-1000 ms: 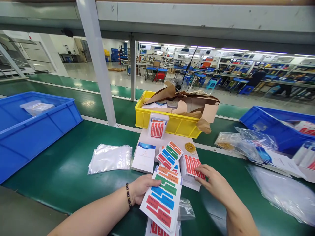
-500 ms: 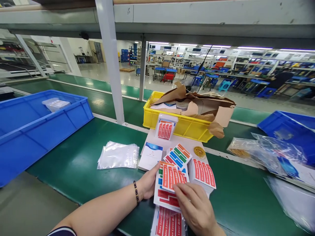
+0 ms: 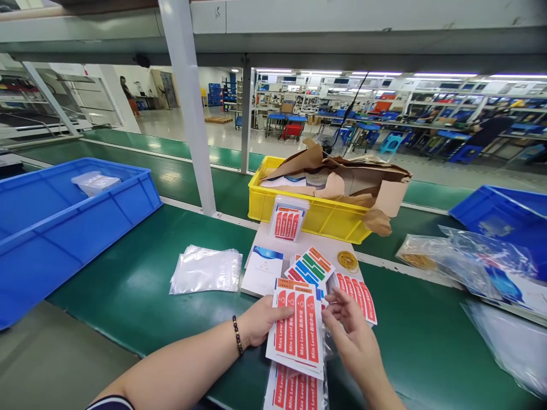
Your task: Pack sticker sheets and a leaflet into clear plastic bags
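Note:
My left hand point(image 3: 261, 320) grips a few sticker sheets point(image 3: 298, 327), thumb on top; the upper one has red strips printed "Max Level" and "Min Level". At their right edge is my right hand point(image 3: 348, 324), fingers apart and partly curled, holding nothing I can see. Behind it lies a stack of red sticker sheets point(image 3: 356, 293), and beside that a stack with a multicoloured sheet point(image 3: 310, 266) on top. A white booklet stack point(image 3: 264, 270) with a blue band sits left of these. Below the held sheets, a bagged red sticker sheet point(image 3: 294, 390) shows partly.
Clear plastic bags point(image 3: 207, 270) lie on the green table at left. Yellow rubber bands point(image 3: 347, 261) and a standing filled bag point(image 3: 289, 219) are on a pale board. Around stand a yellow bin point(image 3: 307, 219) with torn brown paper, and blue bins point(image 3: 81, 228) at both sides.
The red sticker sheet has come down onto the multicoloured sheets in my left hand, covering them. My right hand has let go and moved right, its fingers spreading.

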The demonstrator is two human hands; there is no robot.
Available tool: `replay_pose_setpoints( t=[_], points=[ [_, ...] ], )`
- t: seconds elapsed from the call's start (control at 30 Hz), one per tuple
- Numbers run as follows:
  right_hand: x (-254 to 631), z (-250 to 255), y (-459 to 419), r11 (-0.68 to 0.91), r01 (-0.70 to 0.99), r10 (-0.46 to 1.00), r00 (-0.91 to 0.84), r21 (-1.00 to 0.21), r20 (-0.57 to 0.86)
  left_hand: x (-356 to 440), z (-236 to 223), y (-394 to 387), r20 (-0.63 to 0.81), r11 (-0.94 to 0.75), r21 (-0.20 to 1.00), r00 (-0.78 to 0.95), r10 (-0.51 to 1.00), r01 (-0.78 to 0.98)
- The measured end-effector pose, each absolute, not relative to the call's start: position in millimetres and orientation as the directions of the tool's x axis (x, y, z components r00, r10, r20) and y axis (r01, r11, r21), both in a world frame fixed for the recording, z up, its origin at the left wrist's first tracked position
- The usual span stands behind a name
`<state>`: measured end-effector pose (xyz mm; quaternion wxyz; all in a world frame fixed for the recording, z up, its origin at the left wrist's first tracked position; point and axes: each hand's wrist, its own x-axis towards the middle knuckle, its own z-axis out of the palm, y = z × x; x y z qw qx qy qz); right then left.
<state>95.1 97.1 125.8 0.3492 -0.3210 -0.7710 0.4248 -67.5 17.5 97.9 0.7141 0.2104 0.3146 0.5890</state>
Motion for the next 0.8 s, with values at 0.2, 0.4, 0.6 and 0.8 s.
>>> replay_pose_setpoints(
  t=[0.2, 0.4, 0.6, 0.8],
  points=[
    [96, 130, 112, -0.319, 0.035, 0.684, -0.683, -0.947, -0.255, -75, 105, 13, -0.102, 0.160, 0.934, 0.191, 0.976, -0.319],
    [107, 123, 139, -0.225, -0.314, 0.949, -0.287, -0.922, -0.134, -79, 105, 15, 0.039, -0.052, 0.881, 0.038, 0.999, 0.471],
    [101, 120, 129, -0.182, -0.197, 0.906, -0.415, -0.963, -0.087, -77, 110, 14, 0.156, -0.215, 0.900, 0.180, 0.971, 0.378],
    [109, 131, 130, -0.114, -0.129, 0.884, -0.466, -0.985, -0.042, -79, 109, 15, 0.090, -0.078, 0.962, -0.033, 0.995, 0.262]
  ],
)
